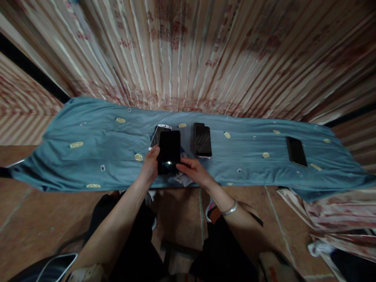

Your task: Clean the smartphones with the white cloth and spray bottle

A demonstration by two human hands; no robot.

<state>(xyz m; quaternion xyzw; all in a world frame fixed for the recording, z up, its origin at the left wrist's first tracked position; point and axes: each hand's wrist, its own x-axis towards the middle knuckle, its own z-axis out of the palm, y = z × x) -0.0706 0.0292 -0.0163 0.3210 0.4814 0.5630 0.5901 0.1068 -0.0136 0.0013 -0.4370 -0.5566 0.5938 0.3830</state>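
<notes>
A black smartphone (169, 150) with a dark, glossy screen is held up over the cloth-covered table, a light reflected near its lower end. My left hand (150, 164) grips its left edge, thumb on the front. From the other side, my right hand (194, 170) closes on the lower right edge; its far fingers are hidden behind. Under my right hand is a crumpled greyish-white cloth (183, 179); I cannot tell whether it is held or lying there. Partly covered by the held phone, a white-framed phone (157, 135) lies on the table.
Right of my hands is a small stack of dark phones (203, 141). Another black phone (296, 151) lies alone farther right. A blue cloth with yellow prints (117, 149) covers the narrow table. Patterned curtains (188, 58) hang behind it. My legs are below the front edge.
</notes>
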